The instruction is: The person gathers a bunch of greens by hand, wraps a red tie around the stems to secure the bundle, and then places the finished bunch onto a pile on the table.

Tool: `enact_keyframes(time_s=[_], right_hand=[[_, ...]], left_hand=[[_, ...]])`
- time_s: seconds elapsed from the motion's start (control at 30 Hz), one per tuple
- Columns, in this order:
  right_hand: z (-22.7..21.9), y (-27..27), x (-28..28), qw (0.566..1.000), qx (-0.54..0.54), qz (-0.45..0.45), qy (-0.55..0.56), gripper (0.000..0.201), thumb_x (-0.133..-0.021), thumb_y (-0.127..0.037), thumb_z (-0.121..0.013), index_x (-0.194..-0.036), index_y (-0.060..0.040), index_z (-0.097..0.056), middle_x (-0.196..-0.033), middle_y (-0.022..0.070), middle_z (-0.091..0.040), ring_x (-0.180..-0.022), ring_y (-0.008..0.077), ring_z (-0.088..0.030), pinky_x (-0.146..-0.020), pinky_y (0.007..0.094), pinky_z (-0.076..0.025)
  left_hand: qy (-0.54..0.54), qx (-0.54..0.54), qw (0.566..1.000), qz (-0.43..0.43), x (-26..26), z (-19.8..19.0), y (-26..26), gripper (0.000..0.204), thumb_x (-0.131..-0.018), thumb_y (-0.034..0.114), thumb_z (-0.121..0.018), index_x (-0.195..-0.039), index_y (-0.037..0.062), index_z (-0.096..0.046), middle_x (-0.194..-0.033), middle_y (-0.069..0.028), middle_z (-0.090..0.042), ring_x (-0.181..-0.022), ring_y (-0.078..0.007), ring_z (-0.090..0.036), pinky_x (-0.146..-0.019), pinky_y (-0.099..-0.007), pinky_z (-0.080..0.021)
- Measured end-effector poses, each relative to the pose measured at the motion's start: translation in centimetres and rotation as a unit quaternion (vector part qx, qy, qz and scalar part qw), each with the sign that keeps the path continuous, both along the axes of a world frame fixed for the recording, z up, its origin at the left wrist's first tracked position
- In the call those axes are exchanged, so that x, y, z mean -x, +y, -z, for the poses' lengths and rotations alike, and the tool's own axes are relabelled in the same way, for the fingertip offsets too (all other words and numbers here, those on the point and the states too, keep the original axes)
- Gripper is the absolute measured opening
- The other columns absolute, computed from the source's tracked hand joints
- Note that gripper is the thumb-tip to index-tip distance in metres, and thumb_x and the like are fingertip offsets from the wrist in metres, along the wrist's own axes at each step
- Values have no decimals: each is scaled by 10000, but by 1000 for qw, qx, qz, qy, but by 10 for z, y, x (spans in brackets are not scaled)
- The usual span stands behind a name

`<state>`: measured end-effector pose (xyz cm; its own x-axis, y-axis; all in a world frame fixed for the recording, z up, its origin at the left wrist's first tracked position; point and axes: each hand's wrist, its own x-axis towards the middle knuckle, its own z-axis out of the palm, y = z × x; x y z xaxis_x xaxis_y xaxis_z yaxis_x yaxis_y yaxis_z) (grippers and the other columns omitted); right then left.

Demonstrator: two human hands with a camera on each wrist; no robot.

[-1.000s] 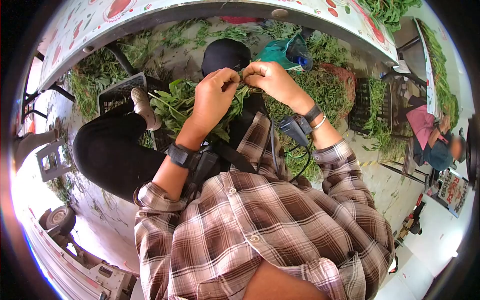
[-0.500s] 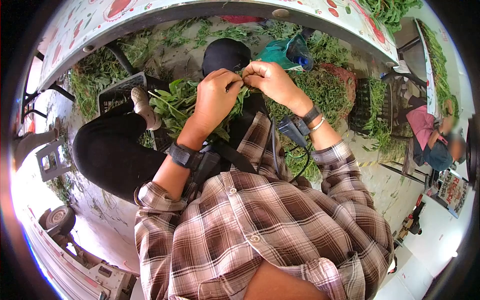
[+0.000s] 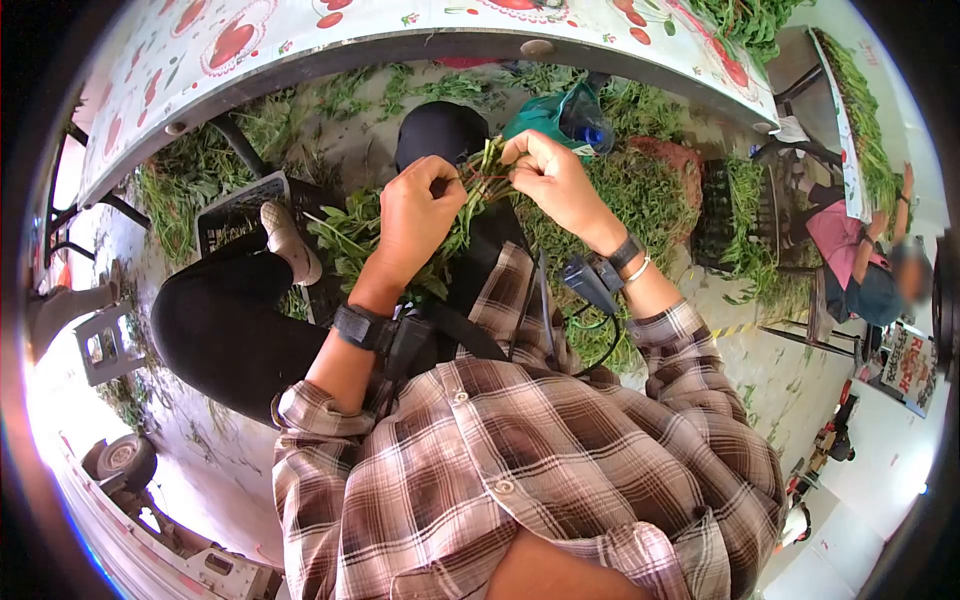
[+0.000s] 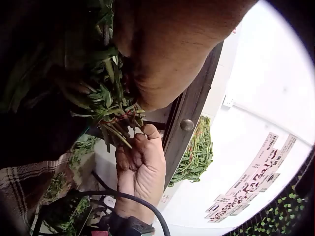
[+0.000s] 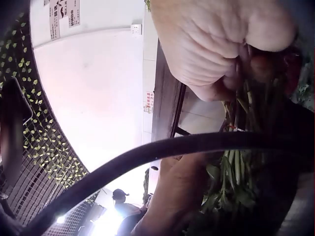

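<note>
A bunch of leafy green stems (image 3: 350,232) lies across the lap, its cut ends pointing up between both hands in the head view. A thin red string (image 3: 489,178) runs across the stems from one hand to the other. My left hand (image 3: 418,212), at the left of the stems, pinches one end of it with curled fingers. On the other side my right hand (image 3: 562,182) pinches the other end between thumb and fingers. In the right wrist view the red string (image 5: 237,129) lies around the stems (image 5: 235,164).
A table with a patterned cover (image 3: 330,62) stands close in front. A black crate (image 3: 250,205) is at the left, another crate (image 3: 718,215) at the right. Loose greens (image 3: 630,200) cover the floor, near a teal bag (image 3: 550,112). Another person (image 3: 862,255) sits far right.
Both hands have drawn apart and lower in the head view, with the red string now visible stretched between them. The cut stem ends show more. The head view has tilted slightly.
</note>
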<state>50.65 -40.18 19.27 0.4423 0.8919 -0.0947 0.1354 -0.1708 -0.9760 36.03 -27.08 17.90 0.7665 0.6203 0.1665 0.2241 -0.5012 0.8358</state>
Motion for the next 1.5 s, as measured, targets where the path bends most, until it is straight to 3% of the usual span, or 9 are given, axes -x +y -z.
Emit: enact_keyframes(time_s=[0.57, 0.7, 0.83, 0.9, 1.17, 1.23, 1.3, 1.43, 1.5], right_hand=[[5, -11, 4, 996, -19, 65, 51, 112, -825, 7, -526, -930, -15, -494, -664, -67, -406, -587, 16, -340, -515, 206, -287], [9, -13, 1, 996, -28, 72, 52, 114, -867, -36, -561, -968, -21, -509, -711, -60, -444, -642, 13, -394, -554, 196, -333], [7, -16, -1, 995, -30, 69, 66, 157, -892, -60, -557, -1035, -20, -505, -735, -40, -460, -618, 22, -427, -530, 194, -356], [9, -18, 0, 991, -56, 98, 70, 168, -921, -91, -531, -1080, -43, -509, -811, -30, -495, -572, 30, -441, -492, 191, -369], [19, -31, -6, 990, -45, 105, 87, 200, -924, -129, -542, -1110, -59, -522, -903, -26, -523, -732, 53, -498, -612, 220, -430], [19, -30, -6, 990, -50, 106, 82, 211, -931, -166, -551, -1111, -59, -528, -903, -28, -526, -763, 53, -490, -655, 225, -427], [18, -26, -5, 990, -74, 78, 92, 246, -931, -203, -569, -1122, -52, -528, -946, -20, -538, -836, 61, -508, -731, 238, -439], [0, -9, 3, 993, -90, -8, 78, 575, -862, -328, -666, -1280, -10, -434, -1184, 81, -515, -1104, 156, -499, -946, 302, -414], [-22, 1, 12, 997, -50, -57, 27, 812, -796, -408, -708, -1387, -4, -325, -1364, 163, -406, -1298, 248, -362, -1081, 364, -280]], left_hand=[[29, 31, 999, -31, 1, 6, -5, 83, -748, 63, -623, -768, -6, -581, -715, -127, -604, -649, -238, -609, -632, -332, -482], [-2, 128, 992, 16, 6, 3, -6, 339, -708, 119, -756, -950, -24, -567, -937, -114, -565, -721, -218, -572, -674, -331, -486], [61, 38, 997, 33, 5, -2, -8, 597, -594, 172, -842, -1069, -54, -558, -1134, -143, -467, -941, -251, -515, -792, -346, -466], [62, -152, 984, 75, 3, 10, -4, 630, -579, 183, -837, -1082, -71, -555, -1121, -162, -480, -995, -313, -495, -863, -378, -436], [38, -216, 974, 62, 2, 13, 2, 563, -647, 226, -800, -1051, -73, -546, -1050, -183, -545, -1023, -354, -508, -861, -400, -423], [130, 34, 988, 77, 2, 4, 7, 510, -704, 251, -764, -1019, -53, -503, -921, -224, -592, -883, -373, -577, -765, -436, -448], [92, 20, 993, 74, 7, -3, 12, 485, -748, 269, -740, -1005, -47, -476, -830, -248, -605, -796, -394, -602, -713, -436, -454], [53, 67, 993, 83, 15, -43, 20, 415, -765, 216, -733, -1010, -35, -512, -891, -199, -630, -845, -282, -625, -738, -369, -462], [-58, 118, 988, 85, 15, -61, 25, 404, -773, 201, -734, -1034, -30, -530, -919, -135, -636, -869, -180, -597, -772, -345, -460]])
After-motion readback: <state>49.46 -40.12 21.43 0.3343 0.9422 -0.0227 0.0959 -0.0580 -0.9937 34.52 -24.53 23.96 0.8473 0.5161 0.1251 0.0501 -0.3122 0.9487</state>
